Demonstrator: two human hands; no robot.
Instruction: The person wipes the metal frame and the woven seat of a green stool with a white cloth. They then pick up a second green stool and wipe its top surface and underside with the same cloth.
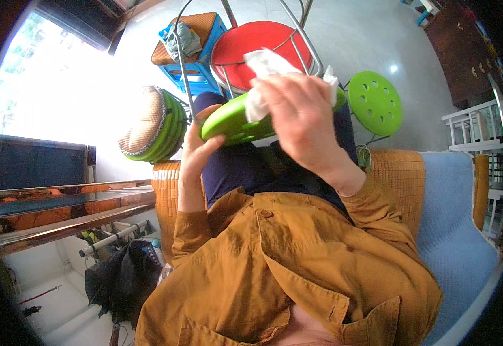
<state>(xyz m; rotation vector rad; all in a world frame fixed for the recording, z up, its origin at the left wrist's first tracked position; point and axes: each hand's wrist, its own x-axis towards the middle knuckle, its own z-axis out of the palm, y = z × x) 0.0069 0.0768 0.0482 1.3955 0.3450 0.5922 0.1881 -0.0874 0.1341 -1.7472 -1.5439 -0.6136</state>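
A round green stool (222, 122) lies tilted across my lap, its thin metal legs pointing away from me. My left hand (195, 144) grips the left edge of its seat, thumb on the near side. My right hand (302, 118), a little blurred, is closed on a crumpled white cloth (257, 105) and presses it to the seat. Parts of the cloth stick out above and beside the fingers. Hand and cloth hide much of the seat's right half.
Beyond the legs stands a red round stool (251, 43). Left of it is a blue stool (175, 74) with a bag (185, 41) on top. Stacked green stools (173, 124) stand at the left, another green stool (375, 102) at the right. A blue mat (446, 202) covers the seat beside me.
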